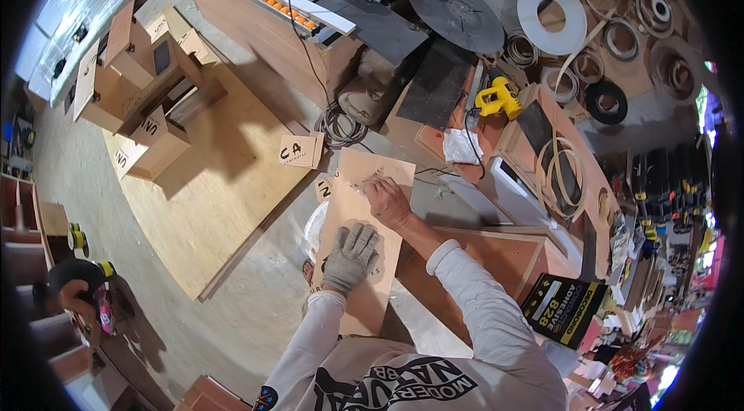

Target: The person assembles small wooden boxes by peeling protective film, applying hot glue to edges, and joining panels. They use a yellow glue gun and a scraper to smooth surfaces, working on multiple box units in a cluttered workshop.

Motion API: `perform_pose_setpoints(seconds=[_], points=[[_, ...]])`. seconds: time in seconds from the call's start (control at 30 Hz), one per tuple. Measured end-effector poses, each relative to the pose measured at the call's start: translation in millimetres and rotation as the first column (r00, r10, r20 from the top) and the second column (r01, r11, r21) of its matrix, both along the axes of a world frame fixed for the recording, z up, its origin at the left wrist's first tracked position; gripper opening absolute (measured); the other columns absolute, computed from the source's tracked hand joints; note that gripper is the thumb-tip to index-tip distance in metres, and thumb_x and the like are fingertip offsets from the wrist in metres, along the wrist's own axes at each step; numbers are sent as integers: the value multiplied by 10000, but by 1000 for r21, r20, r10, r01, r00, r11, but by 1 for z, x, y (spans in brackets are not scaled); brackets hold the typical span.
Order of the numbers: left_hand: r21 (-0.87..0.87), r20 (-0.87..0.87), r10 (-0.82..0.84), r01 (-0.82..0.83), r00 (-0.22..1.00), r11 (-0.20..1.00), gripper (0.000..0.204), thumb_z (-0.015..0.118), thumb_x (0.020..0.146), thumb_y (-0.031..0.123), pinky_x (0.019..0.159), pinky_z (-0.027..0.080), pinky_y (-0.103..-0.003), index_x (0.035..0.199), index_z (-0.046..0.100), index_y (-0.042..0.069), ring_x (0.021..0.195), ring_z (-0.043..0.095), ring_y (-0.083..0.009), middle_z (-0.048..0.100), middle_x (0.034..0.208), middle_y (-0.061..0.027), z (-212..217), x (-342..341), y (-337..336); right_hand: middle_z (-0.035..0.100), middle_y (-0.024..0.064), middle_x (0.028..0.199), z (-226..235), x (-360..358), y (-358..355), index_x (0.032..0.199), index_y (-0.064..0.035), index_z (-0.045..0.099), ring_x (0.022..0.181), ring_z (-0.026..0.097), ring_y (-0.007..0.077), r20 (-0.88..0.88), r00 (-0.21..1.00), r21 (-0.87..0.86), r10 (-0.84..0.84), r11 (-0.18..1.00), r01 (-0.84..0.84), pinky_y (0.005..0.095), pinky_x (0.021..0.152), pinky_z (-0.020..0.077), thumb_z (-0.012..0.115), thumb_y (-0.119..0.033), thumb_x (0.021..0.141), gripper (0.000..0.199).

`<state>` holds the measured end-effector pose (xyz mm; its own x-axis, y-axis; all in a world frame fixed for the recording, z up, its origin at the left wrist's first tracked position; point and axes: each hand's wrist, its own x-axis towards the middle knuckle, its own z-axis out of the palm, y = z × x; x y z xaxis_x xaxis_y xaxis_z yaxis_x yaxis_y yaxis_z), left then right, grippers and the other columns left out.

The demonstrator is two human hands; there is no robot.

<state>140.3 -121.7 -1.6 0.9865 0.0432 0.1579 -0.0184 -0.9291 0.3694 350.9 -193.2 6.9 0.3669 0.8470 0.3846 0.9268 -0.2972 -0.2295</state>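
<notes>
A long brown board with dark printing lies lengthwise in front of me. My left hand, in a grey work glove, rests flat on it with the fingers stretched out. Near the board's far end, my bare right hand is closed against the surface. Whatever its fingers hold, if anything, is too small or hidden to name. Under the board's left side, part of a round white thing shows, with a small printed board piece beside it.
A wide plywood sheet at left carries wooden box parts and a small printed panel. A yellow heat gun or drill lies on the right-hand bench. Coiled cable sits ahead; a dark adhesive can stands right. Someone crouches far left.
</notes>
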Motion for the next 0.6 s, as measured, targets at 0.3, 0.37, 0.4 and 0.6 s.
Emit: perform_pose_setpoints(seconds=[0.3,0.37,0.4,0.6], points=[[24,-9,-12,12,1000,1000,474,662,943,373,1207,295,-621,1350,661,129,1447,464,-337,573,1488,-113,-10,8,2,687,164,848,27,-34,26,924,-40,572,829,696,310,-30,980,-208,-199,960,189,419,815,508,581,-56,869,58],[5,-39,-21,21,999,1000,427,615,976,383,1224,251,-622,1315,677,131,1458,453,-331,595,1467,-103,-12,6,3,684,162,834,32,-42,29,926,-40,574,814,694,309,-39,974,-255,-225,944,208,419,802,505,586,-62,867,65],[-10,-53,-19,18,998,1000,409,592,993,388,1233,229,-623,1298,685,132,1463,448,-327,606,1456,-97,-13,5,3,684,163,831,33,-45,30,928,-39,574,812,694,309,-48,972,-281,-231,937,209,419,803,505,588,-66,866,69],[47,-106,-60,66,993,997,512,681,928,352,1219,281,-617,1383,616,125,1389,500,-382,539,1506,-144,-17,1,6,686,163,836,35,-50,30,940,-36,579,811,691,328,-93,955,-253,-280,935,250,426,807,502,597,-76,863,89]])
